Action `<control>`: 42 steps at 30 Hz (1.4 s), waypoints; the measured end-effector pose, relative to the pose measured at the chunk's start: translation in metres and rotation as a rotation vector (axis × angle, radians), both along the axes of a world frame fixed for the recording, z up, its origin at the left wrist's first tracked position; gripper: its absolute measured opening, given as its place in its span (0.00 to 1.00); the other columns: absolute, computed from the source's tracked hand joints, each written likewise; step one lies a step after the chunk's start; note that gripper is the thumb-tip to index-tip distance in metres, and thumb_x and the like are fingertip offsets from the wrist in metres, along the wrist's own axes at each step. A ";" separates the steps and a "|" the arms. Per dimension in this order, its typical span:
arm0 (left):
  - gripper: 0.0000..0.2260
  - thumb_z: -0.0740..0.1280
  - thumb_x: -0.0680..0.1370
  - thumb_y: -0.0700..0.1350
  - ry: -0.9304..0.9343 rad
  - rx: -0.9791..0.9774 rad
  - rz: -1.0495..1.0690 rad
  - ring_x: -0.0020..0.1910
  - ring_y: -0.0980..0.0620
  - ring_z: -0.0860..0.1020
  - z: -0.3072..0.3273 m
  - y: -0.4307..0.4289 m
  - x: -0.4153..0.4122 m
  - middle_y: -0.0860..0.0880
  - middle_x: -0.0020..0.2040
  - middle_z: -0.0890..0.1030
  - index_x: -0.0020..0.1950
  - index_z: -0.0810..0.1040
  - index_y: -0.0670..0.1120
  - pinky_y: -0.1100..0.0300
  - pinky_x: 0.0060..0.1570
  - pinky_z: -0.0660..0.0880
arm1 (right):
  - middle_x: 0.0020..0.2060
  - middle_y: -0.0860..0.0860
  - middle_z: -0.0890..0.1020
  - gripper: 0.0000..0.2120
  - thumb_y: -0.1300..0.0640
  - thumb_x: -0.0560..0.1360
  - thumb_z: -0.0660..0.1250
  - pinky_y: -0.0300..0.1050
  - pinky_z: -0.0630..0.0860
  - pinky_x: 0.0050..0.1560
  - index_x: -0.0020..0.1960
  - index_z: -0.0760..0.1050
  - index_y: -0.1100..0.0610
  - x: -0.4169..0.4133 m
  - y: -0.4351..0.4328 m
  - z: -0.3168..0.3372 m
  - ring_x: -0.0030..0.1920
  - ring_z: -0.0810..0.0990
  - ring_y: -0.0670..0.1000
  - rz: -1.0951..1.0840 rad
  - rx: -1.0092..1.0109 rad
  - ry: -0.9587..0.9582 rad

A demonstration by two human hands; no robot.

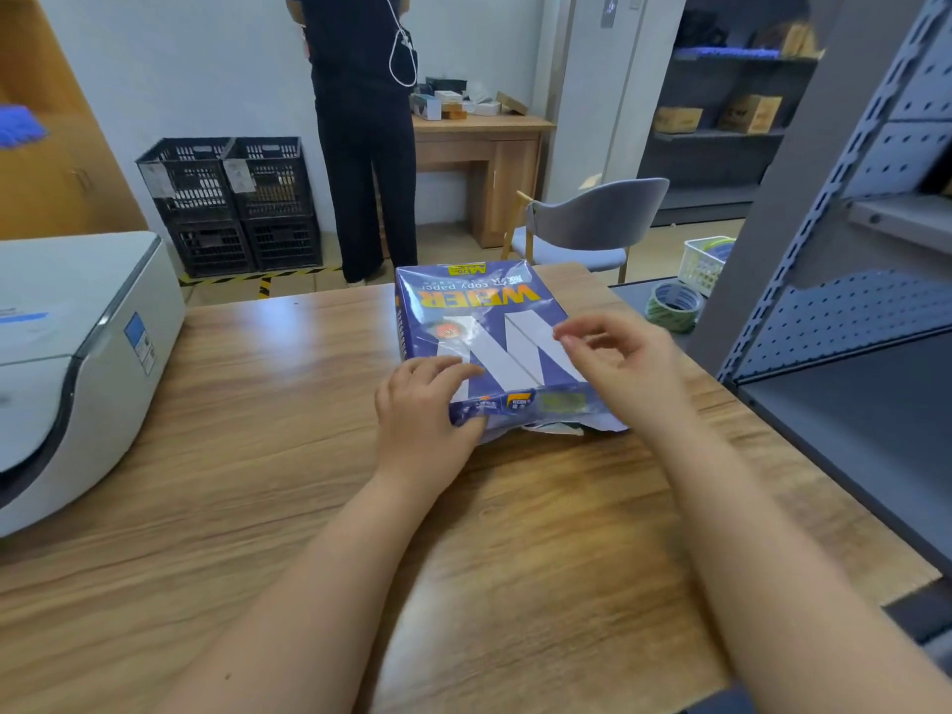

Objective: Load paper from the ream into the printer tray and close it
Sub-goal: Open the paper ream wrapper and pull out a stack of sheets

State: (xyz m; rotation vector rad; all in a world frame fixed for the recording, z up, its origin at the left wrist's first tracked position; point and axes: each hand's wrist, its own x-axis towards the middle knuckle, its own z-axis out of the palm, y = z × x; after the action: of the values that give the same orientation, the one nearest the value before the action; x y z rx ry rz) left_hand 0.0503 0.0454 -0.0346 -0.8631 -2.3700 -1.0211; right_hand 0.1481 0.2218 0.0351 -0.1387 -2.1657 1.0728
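Note:
A blue ream of copy paper [479, 322] in a glossy wrapper lies flat on the wooden table [257, 430], its near end torn open. My left hand [427, 409] grips the ream's near left corner, fingers on top and thumb on the end face. My right hand [623, 363] hovers over the ream's right side, fingers curled and apart, holding nothing. The white printer [77, 353] stands at the table's left edge; its paper tray is not visible.
A grey metal shelf unit [850, 327] rises close on the right. A roll of green tape [675, 304] and a white basket [706, 262] sit behind the table. A grey chair [592, 224], black crates [232, 203] and a standing person [366, 146] are beyond.

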 end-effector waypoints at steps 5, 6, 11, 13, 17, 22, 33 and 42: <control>0.04 0.69 0.72 0.48 0.040 0.058 -0.081 0.36 0.50 0.79 0.004 0.000 0.004 0.54 0.37 0.83 0.43 0.82 0.50 0.51 0.39 0.75 | 0.59 0.48 0.76 0.15 0.72 0.61 0.58 0.43 0.65 0.60 0.33 0.78 0.56 -0.024 -0.004 -0.055 0.59 0.68 0.52 -0.085 0.268 0.092; 0.04 0.68 0.73 0.48 0.039 0.064 -0.083 0.36 0.50 0.78 0.005 0.000 0.003 0.53 0.37 0.83 0.43 0.82 0.50 0.52 0.37 0.75 | 0.61 0.48 0.76 0.17 0.72 0.60 0.57 0.44 0.63 0.62 0.32 0.79 0.55 -0.023 -0.002 -0.055 0.60 0.66 0.52 -0.041 0.306 0.057; 0.04 0.67 0.73 0.47 0.006 0.120 -0.052 0.35 0.50 0.78 0.010 0.005 0.001 0.53 0.37 0.82 0.44 0.81 0.49 0.53 0.35 0.75 | 0.72 0.47 0.67 0.19 0.63 0.68 0.60 0.48 0.53 0.67 0.45 0.84 0.46 -0.026 0.004 -0.059 0.69 0.59 0.59 0.003 0.494 -0.129; 0.04 0.67 0.73 0.46 0.017 0.123 -0.074 0.37 0.49 0.79 0.010 0.007 0.004 0.52 0.38 0.83 0.45 0.81 0.48 0.52 0.37 0.76 | 0.74 0.47 0.64 0.09 0.55 0.71 0.66 0.52 0.53 0.66 0.46 0.84 0.46 -0.030 -0.002 -0.063 0.72 0.56 0.60 -0.050 0.550 -0.211; 0.09 0.66 0.72 0.39 0.040 0.226 -0.130 0.47 0.47 0.79 0.013 0.008 0.008 0.50 0.48 0.82 0.49 0.73 0.51 0.51 0.44 0.76 | 0.74 0.47 0.65 0.05 0.49 0.70 0.73 0.47 0.50 0.63 0.46 0.85 0.46 -0.036 0.001 -0.061 0.74 0.55 0.59 -0.056 0.451 -0.238; 0.09 0.64 0.68 0.32 0.162 0.103 -0.137 0.58 0.43 0.73 0.009 0.007 0.004 0.47 0.59 0.79 0.39 0.75 0.45 0.48 0.54 0.69 | 0.72 0.46 0.68 0.04 0.53 0.69 0.75 0.43 0.48 0.62 0.41 0.85 0.44 -0.038 0.002 -0.060 0.73 0.57 0.56 -0.092 0.377 -0.232; 0.03 0.69 0.68 0.48 0.143 -0.069 0.014 0.65 0.41 0.70 0.010 0.005 0.004 0.48 0.66 0.77 0.41 0.82 0.53 0.46 0.60 0.63 | 0.58 0.53 0.80 0.03 0.63 0.69 0.67 0.56 0.66 0.56 0.38 0.79 0.58 -0.047 -0.003 -0.068 0.59 0.66 0.53 -0.108 0.477 -0.009; 0.04 0.72 0.69 0.44 0.135 -0.071 0.049 0.64 0.40 0.71 0.008 0.004 -0.001 0.47 0.63 0.79 0.40 0.81 0.53 0.48 0.59 0.62 | 0.61 0.50 0.78 0.04 0.53 0.69 0.71 0.51 0.61 0.60 0.40 0.84 0.52 -0.044 0.006 -0.066 0.62 0.64 0.54 -0.079 0.467 -0.059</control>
State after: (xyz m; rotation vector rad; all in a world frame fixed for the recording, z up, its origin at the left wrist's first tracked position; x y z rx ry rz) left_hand 0.0489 0.0497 -0.0271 -0.8669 -2.3128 -0.8375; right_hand 0.1041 0.2273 -0.0307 -0.0397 -2.3799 0.5037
